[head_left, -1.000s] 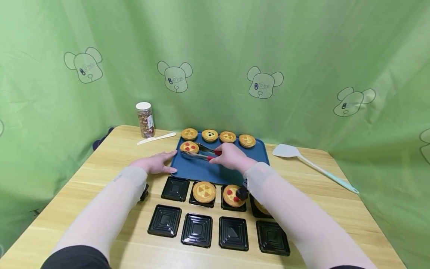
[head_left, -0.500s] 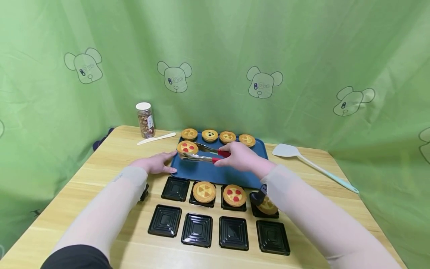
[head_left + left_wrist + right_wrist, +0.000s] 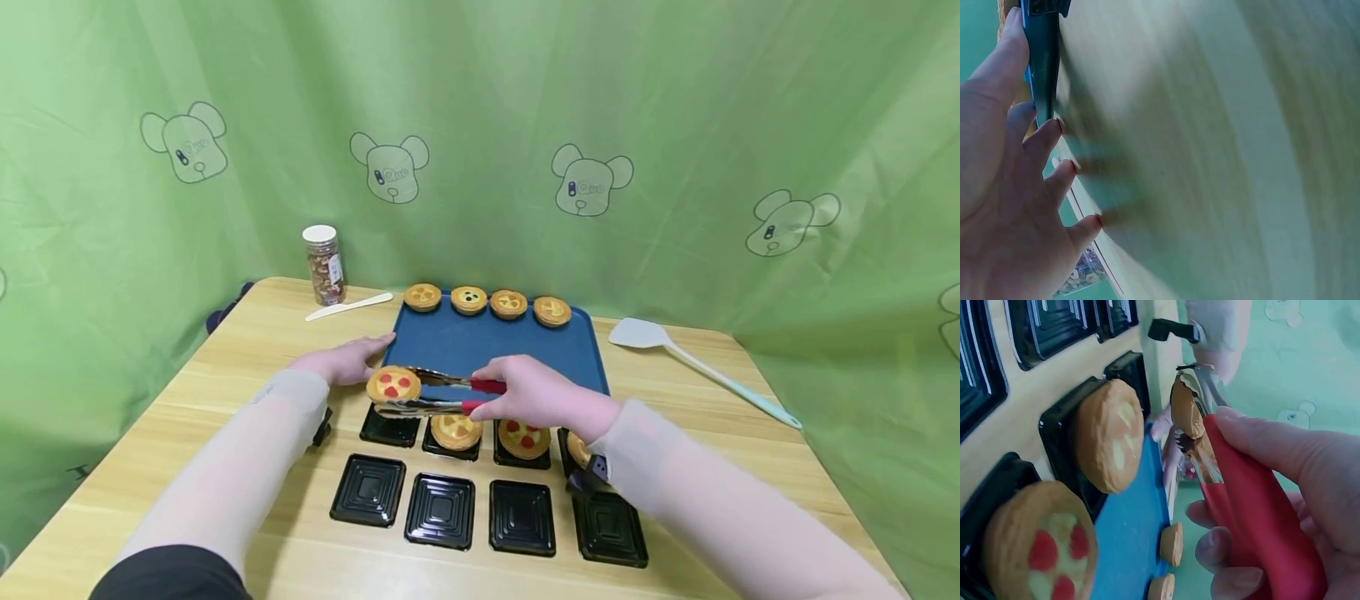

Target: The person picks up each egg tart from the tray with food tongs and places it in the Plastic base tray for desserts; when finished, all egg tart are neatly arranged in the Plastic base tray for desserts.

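My right hand (image 3: 536,390) grips red-handled metal tongs (image 3: 1260,519). Pinched in their tips is a round tart (image 3: 393,384) with red pieces on top, raised above the blue tray's front left corner and the leftmost back black plastic base (image 3: 388,428). My left hand (image 3: 347,362) lies at the left edge of the blue tray (image 3: 487,342), its fingers spread and touching the rim. In the right wrist view, a plain-topped tart (image 3: 1110,436) and a red-topped tart (image 3: 1041,547) sit in black bases.
Several tarts, among them a dark-dotted one (image 3: 468,300), line the tray's far edge. A front row of black bases (image 3: 439,511) lies nearest me. At the back left stand a jar (image 3: 325,267) and a white knife (image 3: 348,307); a spatula (image 3: 705,371) lies right.
My right hand has lifted the red-topped tart off the tray with the tongs and brought it toward me and slightly left. The left hand has stayed at the tray's edge.
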A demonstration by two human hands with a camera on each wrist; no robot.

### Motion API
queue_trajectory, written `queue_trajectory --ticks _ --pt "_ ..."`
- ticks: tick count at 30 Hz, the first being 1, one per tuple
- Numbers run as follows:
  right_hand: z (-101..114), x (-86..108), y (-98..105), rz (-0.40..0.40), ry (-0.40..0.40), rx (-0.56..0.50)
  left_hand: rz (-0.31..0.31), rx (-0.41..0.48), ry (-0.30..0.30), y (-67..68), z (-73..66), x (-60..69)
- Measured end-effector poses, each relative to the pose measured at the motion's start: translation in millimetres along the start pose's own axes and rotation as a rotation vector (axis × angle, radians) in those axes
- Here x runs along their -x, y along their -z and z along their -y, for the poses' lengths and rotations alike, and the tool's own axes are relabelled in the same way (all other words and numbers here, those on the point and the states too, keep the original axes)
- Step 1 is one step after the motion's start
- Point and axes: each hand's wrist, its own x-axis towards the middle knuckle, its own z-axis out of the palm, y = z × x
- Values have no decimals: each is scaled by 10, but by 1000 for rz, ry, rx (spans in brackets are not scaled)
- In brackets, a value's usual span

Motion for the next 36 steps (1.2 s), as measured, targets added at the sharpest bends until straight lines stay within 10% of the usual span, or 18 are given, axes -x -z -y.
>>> queue_trajectory --ticks 18,36 --pt "30 -50 -234 38 48 109 13 26 34 -96 168 -167" --pt "134 -10 -21 -1 -56 96 27 31 45 -34 71 -59"
